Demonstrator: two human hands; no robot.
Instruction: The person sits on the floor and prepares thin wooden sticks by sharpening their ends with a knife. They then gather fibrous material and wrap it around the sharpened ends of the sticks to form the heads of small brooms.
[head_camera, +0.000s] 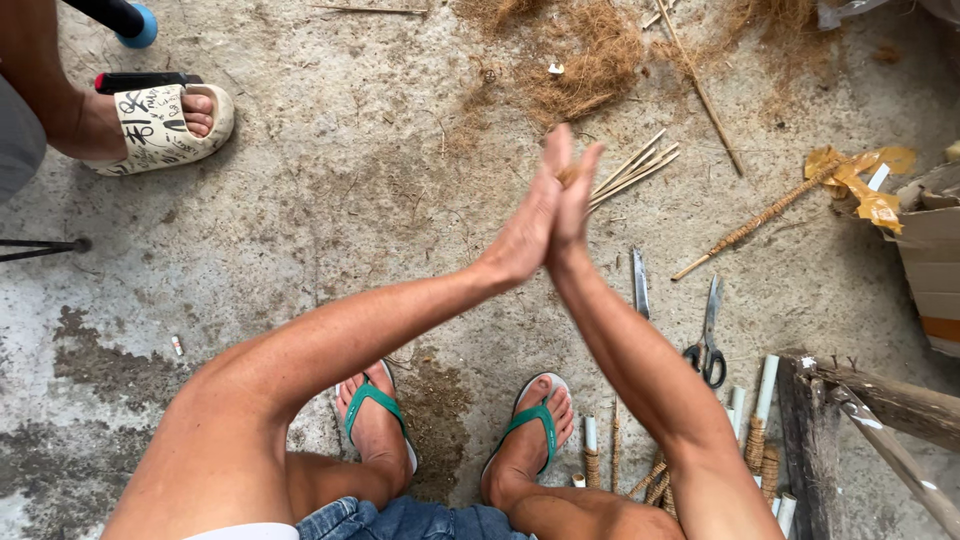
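Overhead, left hand (525, 232) and right hand (572, 205) are pressing palm to palm, fingers straight, rolling a brown fibre strand (567, 176) between them above the floor (330, 200), near thin sticks (632, 170).

One head-worn camera looks steeply down, close over the concrete floor (330, 200) below

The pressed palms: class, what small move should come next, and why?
Probably slide the left hand and right hand against each other to roll the brown fibre pinched at their fingertips; the palms are flat together with only a small tuft showing.
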